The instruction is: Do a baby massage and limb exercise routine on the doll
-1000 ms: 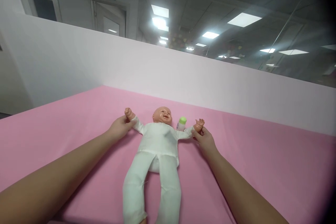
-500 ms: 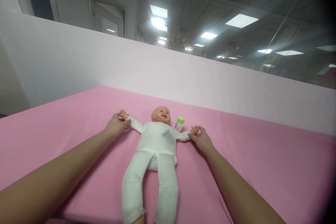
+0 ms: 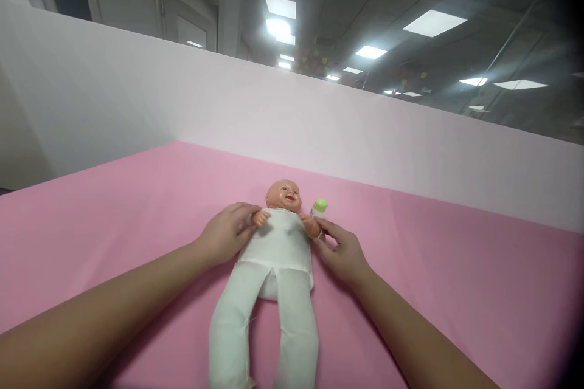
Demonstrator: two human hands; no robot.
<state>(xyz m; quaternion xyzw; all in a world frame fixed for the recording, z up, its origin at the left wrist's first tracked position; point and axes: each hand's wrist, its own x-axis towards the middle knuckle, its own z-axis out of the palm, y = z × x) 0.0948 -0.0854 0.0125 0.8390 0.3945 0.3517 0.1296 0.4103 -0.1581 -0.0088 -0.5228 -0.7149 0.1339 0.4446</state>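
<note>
the doll (image 3: pixel 278 243) looks light and floppy, so each hand's grip, left hand (image 3: pixel 225 237) and right hand (image 3: pixel 342 252), closes on a soft sleeved arm, best held there or under the cloth torso.

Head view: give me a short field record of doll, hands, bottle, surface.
doll: on its back, white suit, arms folded in over its chest
left hand: grips the doll's arm on that side
right hand: grips the doll's other arm
bottle: green cap, beside the doll's head, just beyond the right hand
surface: pink sheet, white wall behind
</note>
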